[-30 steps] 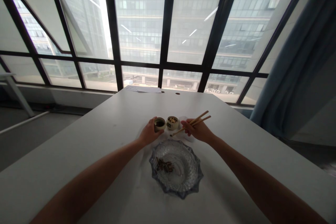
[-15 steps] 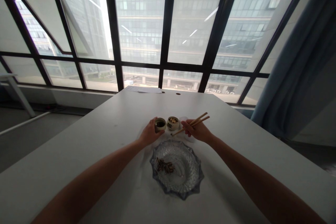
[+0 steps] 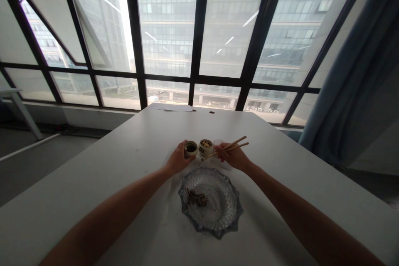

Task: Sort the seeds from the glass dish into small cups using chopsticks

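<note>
My left hand (image 3: 177, 158) is wrapped round a small cup (image 3: 190, 148) with dark contents, standing on the white table (image 3: 93, 191). A second small cup (image 3: 205, 146) holding pale nuts stands right beside it. My right hand (image 3: 232, 156) grips a pair of wooden chopsticks (image 3: 229, 147), their tips pointing down-left just below the second cup. A clear glass scalloped dish (image 3: 212, 201) lies nearer to me, with several brown pieces (image 3: 196, 197) in its left part. Behind my right hand something pale and translucent shows, partly hidden.
Papers (image 3: 171, 108) lie at the table's far edge beside two dark spots. Tall dark-framed windows (image 3: 196, 37) stand beyond. A blue-grey curtain (image 3: 352, 70) hangs at the right. A white table leg (image 3: 18, 108) shows at far left.
The chopstick tips have dipped slightly lower and my right hand has shifted a little left toward the cups. My left hand stays on the dark cup.
</note>
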Available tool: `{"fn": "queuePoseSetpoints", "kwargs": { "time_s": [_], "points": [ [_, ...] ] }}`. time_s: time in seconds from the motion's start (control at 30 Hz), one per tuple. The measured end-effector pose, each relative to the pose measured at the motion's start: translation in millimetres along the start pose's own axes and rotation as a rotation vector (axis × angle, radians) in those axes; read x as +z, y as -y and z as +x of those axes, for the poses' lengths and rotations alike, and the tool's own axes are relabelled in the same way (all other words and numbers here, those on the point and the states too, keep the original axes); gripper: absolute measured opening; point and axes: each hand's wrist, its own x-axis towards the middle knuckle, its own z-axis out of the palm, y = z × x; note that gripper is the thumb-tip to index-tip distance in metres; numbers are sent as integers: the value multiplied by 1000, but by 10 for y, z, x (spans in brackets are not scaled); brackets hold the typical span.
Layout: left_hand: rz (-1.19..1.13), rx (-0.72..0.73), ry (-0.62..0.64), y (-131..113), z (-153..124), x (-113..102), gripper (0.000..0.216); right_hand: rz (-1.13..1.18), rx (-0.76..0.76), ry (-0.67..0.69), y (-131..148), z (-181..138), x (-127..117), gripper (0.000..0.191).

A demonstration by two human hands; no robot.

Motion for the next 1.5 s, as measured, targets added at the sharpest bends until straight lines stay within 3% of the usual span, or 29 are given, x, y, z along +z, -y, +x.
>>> {"fn": "queuePoseSetpoints", "kwargs": {
  "time_s": [0.6,0.87,1.07,1.3,1.37,1.5],
  "points": [
    [16,-8,7,-15,-8,-11,75,18,2,-5,23,-10,39,61],
    [15,-7,26,-6,5,-15,77,202,-28,-292,291,42,64,56],
    [3,3,15,17,6,-6,78,11,-160,-91,341,115,277,55],
    [10,-11,18,-4,0,-15,77,230,-12,-305,387,-49,39,60],
    [16,-5,22,10,2,-10,76,300,60,-251,436,-96,-59,64],
    [31,6,30,27,1,0,76,264,145,73,492,-155,-128,67]
  ]
}}
